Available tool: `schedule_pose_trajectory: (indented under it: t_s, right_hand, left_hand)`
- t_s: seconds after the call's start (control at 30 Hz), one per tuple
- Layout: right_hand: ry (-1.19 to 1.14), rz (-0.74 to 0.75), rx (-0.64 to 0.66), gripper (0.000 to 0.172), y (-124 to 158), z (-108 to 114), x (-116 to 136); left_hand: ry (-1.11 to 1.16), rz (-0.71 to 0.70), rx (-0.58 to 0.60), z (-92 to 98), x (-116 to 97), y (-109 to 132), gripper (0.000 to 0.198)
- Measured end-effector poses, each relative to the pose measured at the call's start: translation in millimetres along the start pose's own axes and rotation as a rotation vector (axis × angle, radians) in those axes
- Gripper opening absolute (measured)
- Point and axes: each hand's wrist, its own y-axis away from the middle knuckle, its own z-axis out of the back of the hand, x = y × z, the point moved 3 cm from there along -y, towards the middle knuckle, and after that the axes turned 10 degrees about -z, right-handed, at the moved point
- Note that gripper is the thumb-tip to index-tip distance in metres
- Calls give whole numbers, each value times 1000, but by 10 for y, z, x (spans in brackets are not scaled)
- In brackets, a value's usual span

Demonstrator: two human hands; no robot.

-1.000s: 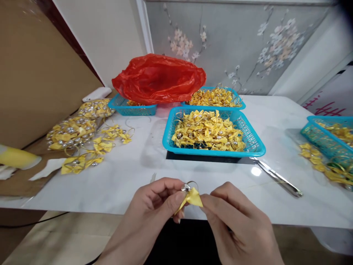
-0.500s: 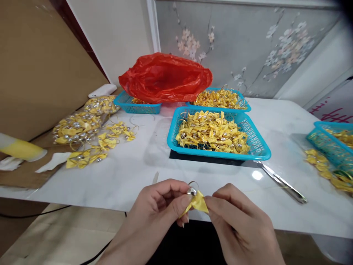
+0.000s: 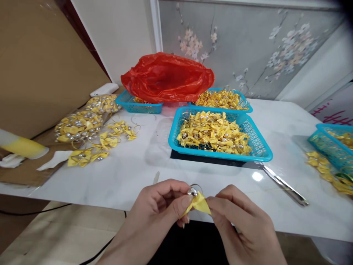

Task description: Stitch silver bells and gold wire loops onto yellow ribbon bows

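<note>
The step in hand looks to be finishing work on a single yellow bow (image 3: 202, 205), which is held up on the near side of the front blue basket (image 3: 220, 156), well apart from its rim. A silver bell (image 3: 192, 191) sits at the bow's upper left, and a thin golden loop (image 3: 199, 186) arches over it. The left hand (image 3: 162, 208) is narrowed to a pinch, its thumb and curled fingers gripping the bow beside the bell. The right hand (image 3: 241, 219) is nearly closed too, its thumb and forefinger together at the bow's right edge, seemingly nipping the ribbon, though its exact grip is hidden. The next move probably calls for a firm left pinch while the right fingertips adjust that edge gently, without creasing the fabric. Similar yellow bows (image 3: 215, 133) fill much of the front blue basket, and loose ones (image 3: 110, 139) lie to its left. A metal tool (image 3: 286, 187) rests by its near right corner.
</note>
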Motion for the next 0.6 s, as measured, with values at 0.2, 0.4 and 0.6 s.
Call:
schedule_pose_trajectory:
  t_s: [0.2,0.4,0.6]
  right_hand:
    - [30,66,38,23,-10,28,-4]
    - [-6,15,-9,28,10,1,-6]
    - [-30,6,-13,25,8,-22,17]
  left_hand:
    - [-18,9,6,10,-6,12,9]
    - [8,11,24,0,-1,22,10]
    - [5,6,44,5,-1,18,9]
